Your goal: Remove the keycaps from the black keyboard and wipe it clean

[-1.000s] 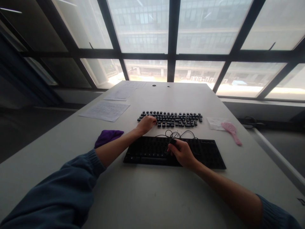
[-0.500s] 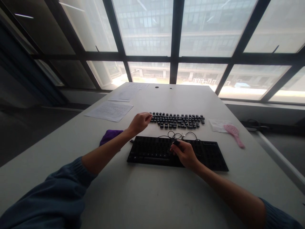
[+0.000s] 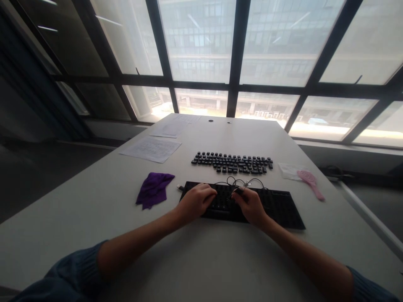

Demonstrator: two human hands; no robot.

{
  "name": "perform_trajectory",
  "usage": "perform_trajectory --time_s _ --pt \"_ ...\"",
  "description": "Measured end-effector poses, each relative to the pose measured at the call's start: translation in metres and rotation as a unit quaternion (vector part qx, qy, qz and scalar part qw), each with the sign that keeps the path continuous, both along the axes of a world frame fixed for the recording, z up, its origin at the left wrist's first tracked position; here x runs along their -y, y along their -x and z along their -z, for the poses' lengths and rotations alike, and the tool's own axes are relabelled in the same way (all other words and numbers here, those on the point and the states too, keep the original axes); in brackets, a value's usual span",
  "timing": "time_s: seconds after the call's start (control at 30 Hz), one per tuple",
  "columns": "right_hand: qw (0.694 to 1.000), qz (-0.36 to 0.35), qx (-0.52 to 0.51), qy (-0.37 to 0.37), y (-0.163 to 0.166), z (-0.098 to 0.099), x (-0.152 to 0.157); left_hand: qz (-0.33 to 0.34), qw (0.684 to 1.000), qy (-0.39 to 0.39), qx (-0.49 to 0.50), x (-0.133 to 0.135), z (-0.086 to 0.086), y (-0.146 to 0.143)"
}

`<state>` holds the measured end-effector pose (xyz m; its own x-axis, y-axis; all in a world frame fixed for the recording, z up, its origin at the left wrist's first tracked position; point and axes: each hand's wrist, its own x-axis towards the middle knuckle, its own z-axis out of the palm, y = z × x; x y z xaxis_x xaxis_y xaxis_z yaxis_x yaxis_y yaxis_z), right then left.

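A black keyboard [image 3: 277, 209] lies on the white table in front of me, with bare key positions over much of it. My left hand [image 3: 198, 199] is over its left part, fingers closed and pointing down at the board; whatever they may hold is hidden. My right hand [image 3: 250, 205] is closed round a small black tool [image 3: 238, 191] over the middle of the keyboard; its exact kind does not show. Beyond the board, loose black keycaps [image 3: 233, 161] lie in rows. The keyboard's thin black cable [image 3: 231, 180] is coiled along its far edge.
To the left is a crumpled purple cloth [image 3: 153, 189], beside a USB plug [image 3: 180, 187]. Sheets of paper [image 3: 151, 149] lie farther back on the left. On the right are a pink hairbrush [image 3: 310, 183] and a clear plastic bag [image 3: 288, 171]. Windows stand behind the table [image 3: 201, 260].
My left hand has moved from the left end of the keycap rows back toward me, down to the keyboard. The right hand stays over the keyboard with the black tool.
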<state>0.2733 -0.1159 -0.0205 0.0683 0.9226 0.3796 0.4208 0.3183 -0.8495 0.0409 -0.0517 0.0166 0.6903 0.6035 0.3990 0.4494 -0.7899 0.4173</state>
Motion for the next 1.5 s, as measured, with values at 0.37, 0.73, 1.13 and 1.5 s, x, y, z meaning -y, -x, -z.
perform_trajectory --time_s 0.37,0.73,1.13,1.5 --pt "0.999 0.034 0.010 -0.001 0.020 -0.006 -0.003 0.084 0.983 -0.146 -0.076 0.028 0.027 0.012" --pt "0.998 0.016 -0.049 0.034 0.018 0.002 -0.009 0.051 0.991 -0.100 -0.068 0.035 0.033 0.003" --pt "0.997 0.002 -0.066 0.042 0.014 0.003 -0.012 0.055 0.994 -0.066 -0.071 0.035 0.033 -0.005" --pt "0.996 -0.014 -0.072 0.049 0.015 -0.004 -0.010 0.037 0.990 -0.087 -0.103 0.039 0.034 -0.006"
